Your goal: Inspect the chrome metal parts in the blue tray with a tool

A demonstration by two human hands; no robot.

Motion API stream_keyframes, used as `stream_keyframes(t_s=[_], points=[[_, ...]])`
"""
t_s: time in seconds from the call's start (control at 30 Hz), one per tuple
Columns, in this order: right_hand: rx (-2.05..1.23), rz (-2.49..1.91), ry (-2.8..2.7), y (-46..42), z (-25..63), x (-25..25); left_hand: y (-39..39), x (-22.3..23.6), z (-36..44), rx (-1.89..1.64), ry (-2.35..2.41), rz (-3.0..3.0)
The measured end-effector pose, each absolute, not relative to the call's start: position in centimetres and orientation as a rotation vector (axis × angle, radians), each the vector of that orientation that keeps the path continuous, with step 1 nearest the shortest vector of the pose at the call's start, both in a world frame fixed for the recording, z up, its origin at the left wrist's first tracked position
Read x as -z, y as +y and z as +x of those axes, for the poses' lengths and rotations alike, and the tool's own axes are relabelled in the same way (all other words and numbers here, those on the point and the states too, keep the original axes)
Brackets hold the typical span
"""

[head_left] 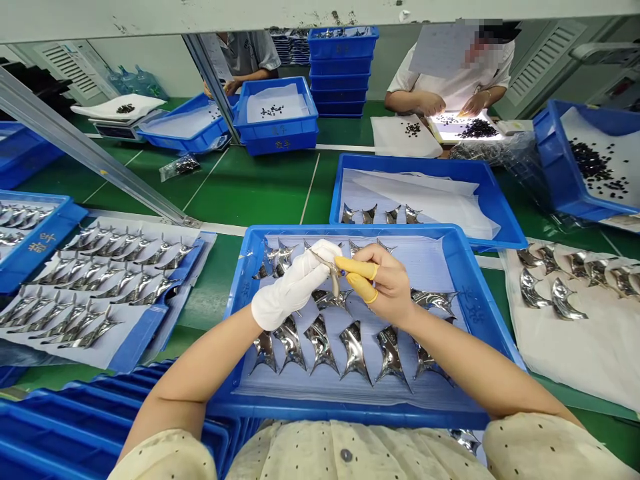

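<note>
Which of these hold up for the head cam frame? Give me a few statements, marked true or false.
1. The left hand wears a white glove. True.
2. The right hand is gloved in white as well. False: it is bare apart from yellow finger cots on the thumb and a finger.
3. The left hand holds a small shiny metal piece over a blue plastic tray. True.
4. The metal pieces in that tray lie in one heap. False: they are spaced apart, roughly in rows.
5. A co-worker across the bench has both hands at a lit panel. True.
</note>
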State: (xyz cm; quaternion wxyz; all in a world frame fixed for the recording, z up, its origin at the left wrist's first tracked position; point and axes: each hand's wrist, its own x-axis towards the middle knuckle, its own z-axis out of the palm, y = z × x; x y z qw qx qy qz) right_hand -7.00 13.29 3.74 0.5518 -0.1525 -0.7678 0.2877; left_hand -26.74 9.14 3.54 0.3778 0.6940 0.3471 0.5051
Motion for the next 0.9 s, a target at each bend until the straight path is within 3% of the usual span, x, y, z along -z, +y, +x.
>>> stream_keyframes(t_s=[0.33, 0.9], points=[[-0.644, -0.397, -1.839, 13.3, -7.0, -3.7, 9.3, -4.5, -26.5, -1.151, 0.863, 1.921], [-0.53, -0.25, -1.889, 13.9, -6.7, -4.1, 9.4, -3.6, -27.0, -1.244, 0.727, 1.909]])
